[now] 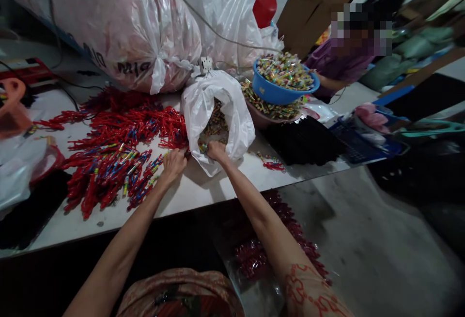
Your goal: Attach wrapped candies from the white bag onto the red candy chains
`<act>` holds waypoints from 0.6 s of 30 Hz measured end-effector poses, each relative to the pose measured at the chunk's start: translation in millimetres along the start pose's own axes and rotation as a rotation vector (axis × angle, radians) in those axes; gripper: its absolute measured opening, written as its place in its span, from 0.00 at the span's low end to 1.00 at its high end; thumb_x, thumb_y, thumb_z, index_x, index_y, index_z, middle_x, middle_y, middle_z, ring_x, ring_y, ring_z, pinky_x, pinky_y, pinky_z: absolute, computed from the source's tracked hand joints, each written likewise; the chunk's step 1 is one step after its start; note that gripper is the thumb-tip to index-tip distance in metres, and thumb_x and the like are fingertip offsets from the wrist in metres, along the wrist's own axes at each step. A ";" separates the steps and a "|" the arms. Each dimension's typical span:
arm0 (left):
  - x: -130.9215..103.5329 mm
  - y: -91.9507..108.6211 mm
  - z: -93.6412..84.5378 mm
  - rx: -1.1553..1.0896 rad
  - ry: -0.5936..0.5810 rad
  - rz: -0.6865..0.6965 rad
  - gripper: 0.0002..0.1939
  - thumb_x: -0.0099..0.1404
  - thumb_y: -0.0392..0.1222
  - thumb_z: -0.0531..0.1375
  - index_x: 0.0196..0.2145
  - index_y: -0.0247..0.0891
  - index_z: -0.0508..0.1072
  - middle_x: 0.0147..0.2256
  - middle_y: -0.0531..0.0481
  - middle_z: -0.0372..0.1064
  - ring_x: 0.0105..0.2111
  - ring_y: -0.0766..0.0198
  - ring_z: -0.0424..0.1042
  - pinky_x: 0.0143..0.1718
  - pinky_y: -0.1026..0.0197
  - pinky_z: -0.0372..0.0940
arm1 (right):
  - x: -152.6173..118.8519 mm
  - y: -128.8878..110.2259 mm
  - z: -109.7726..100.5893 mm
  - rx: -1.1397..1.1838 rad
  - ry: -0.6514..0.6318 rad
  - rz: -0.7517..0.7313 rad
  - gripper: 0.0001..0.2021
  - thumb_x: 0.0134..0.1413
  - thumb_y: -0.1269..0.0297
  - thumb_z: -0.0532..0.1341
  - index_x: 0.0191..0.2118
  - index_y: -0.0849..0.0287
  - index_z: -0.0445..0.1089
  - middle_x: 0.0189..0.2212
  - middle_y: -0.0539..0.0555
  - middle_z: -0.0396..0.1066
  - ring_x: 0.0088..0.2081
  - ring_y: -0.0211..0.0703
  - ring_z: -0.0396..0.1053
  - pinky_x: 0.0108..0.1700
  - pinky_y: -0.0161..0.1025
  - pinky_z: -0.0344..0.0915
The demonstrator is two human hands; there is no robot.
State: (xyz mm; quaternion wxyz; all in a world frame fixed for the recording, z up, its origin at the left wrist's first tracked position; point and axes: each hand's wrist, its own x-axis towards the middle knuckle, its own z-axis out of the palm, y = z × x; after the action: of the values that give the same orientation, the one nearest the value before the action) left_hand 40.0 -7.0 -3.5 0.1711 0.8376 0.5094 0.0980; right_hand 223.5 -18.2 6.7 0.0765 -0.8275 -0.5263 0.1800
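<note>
A white plastic bag stands open on the table, with many small multicoloured wrapped pieces inside. My right hand reaches over its near rim into the mouth, fingers curled down at the pieces; what they hold is hidden. Just left of the bag, my left hand is closed, a small dark red bit showing by its fingertips that I cannot make out. Beside that hand spreads a large heap of red plastic figure-like items, some with blue parts and printed wrapped tubes.
Large stuffed plastic bags stand behind the heap. A blue basin full of the small pieces rests on another filled container at right. Black material and a blue basket lie farther right. A person in purple sits beyond.
</note>
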 end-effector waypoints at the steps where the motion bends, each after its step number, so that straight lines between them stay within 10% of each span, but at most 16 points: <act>1: 7.2 6.1 9.4 -0.029 -0.025 -0.030 0.19 0.63 0.33 0.48 0.47 0.36 0.72 0.49 0.35 0.68 0.50 0.46 0.66 0.50 0.47 0.60 | -0.7 1.9 -1.5 0.047 0.006 0.002 0.12 0.53 0.71 0.57 0.42 0.67 0.73 0.45 0.69 0.73 0.51 0.56 0.69 0.50 0.42 0.62; 10: 8.2 8.6 32.3 -0.187 0.033 -0.076 0.18 0.59 0.28 0.50 0.45 0.35 0.70 0.47 0.36 0.68 0.51 0.50 0.66 0.49 0.52 0.60 | -32.1 1.3 -29.5 0.626 0.042 -0.140 0.16 0.58 0.54 0.49 0.30 0.61 0.63 0.20 0.49 0.65 0.17 0.32 0.60 0.20 0.31 0.58; 18: -42.8 -9.5 28.8 -0.924 0.019 -0.327 0.13 0.56 0.47 0.59 0.37 0.37 0.66 0.22 0.54 0.66 0.19 0.64 0.66 0.22 0.63 0.59 | -85.5 -4.7 -3.3 1.146 -0.191 -0.193 0.18 0.46 0.47 0.61 0.28 0.59 0.63 0.15 0.43 0.60 0.14 0.28 0.53 0.16 0.30 0.47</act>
State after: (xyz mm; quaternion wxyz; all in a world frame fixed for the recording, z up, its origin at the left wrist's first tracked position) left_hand 22.2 -46.4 -33.3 0.5336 0.5820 0.5391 0.2932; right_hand 188.1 -92.7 29.9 0.4799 -0.5825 -0.4226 0.5018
